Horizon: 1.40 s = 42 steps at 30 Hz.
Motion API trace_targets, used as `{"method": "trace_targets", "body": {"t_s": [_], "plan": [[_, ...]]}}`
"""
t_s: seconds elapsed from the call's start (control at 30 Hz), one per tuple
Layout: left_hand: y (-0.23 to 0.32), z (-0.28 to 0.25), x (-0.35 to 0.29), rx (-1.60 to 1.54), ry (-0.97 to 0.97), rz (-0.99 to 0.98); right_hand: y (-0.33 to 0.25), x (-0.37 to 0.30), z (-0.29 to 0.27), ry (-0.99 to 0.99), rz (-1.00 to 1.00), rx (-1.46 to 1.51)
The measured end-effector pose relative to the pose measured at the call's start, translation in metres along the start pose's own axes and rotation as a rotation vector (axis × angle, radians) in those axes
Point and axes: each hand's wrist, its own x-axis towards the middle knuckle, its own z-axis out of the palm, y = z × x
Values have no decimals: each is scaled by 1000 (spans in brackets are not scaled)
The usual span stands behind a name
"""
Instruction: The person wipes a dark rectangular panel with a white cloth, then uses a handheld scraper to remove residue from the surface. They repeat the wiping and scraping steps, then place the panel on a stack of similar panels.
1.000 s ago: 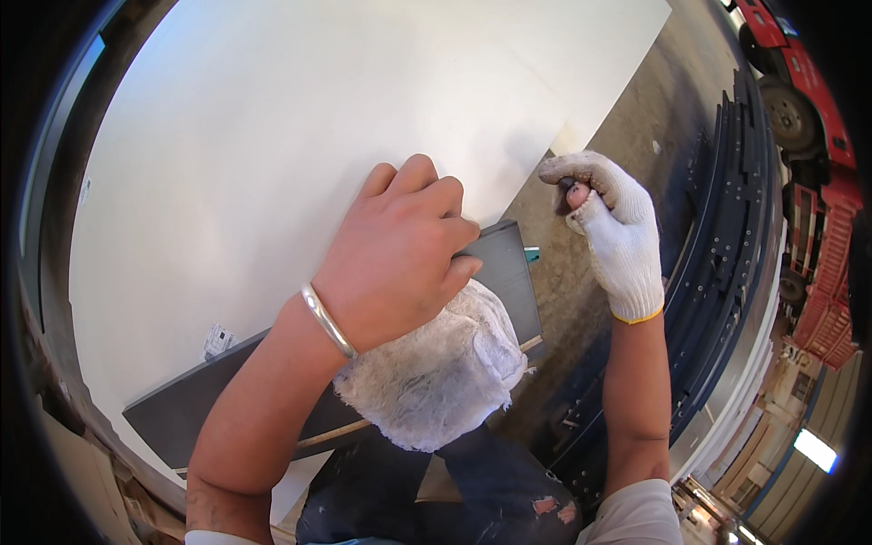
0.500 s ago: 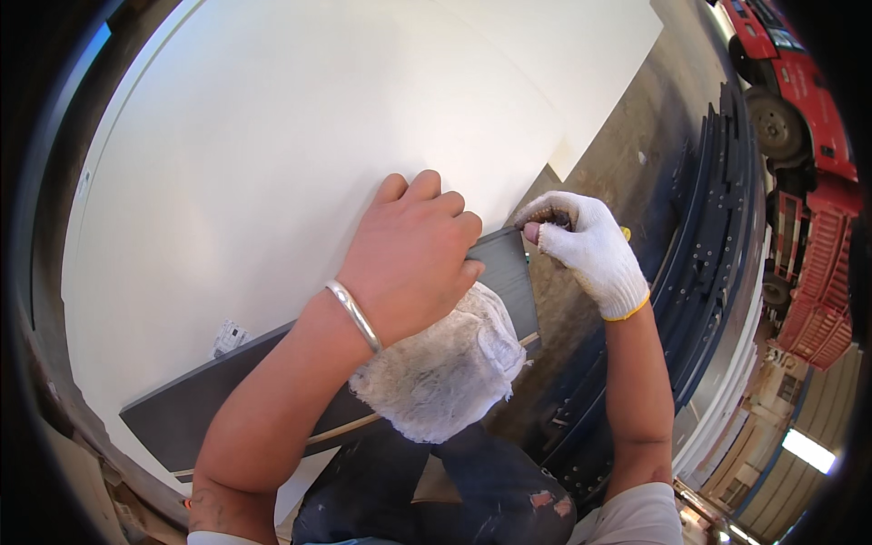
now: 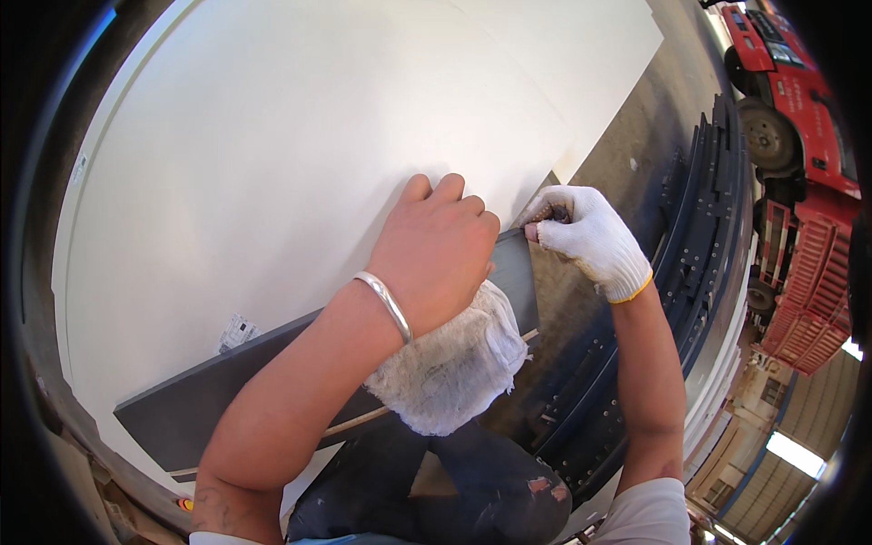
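Observation:
My left hand [image 3: 440, 250] is bare, wears a silver bangle, and presses flat on a long dark grey panel [image 3: 209, 400] that lies on a large white board [image 3: 300, 154]. A white cloth glove [image 3: 450, 363] hangs crumpled under my left wrist, over the panel. My right hand [image 3: 586, 238] wears a white knit glove and is closed at the panel's far right corner, pinching something small and dark there; what it is I cannot make out.
A stack of black curved metal rails with holes [image 3: 699, 263] runs along the right. A red truck [image 3: 799, 118] stands beyond them. My dark trousers [image 3: 436, 490] show at the bottom. A small label [image 3: 238, 331] sits on the white board.
My right hand has come down and left from above the board's edge to the panel's right corner. My left hand stays pressed on the panel.

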Motion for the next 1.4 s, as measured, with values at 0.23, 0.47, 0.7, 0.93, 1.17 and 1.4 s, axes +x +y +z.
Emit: {"method": "trace_targets", "body": {"t_s": [0.23, 0.47, 0.7, 0.93, 1.17, 1.4], "plan": [[1, 2, 3, 30, -32, -14, 0, 3, 2, -3, -78, -50], [0, 3, 3, 40, -9, 3, 1, 1, 6, 27, -146, -55], [0, 3, 4, 15, -21, -21, 1, 4, 8, 7, -196, -121], [-1, 5, 4, 15, -15, -28, -4, 1, 10, 34, -180, -199], [-2, 4, 4, -5, 28, -14, -1, 0, 19, 109, -225, -199], [-1, 3, 3, -33, 16, -32, 7, -1, 10, 214, -134, -36]]}}
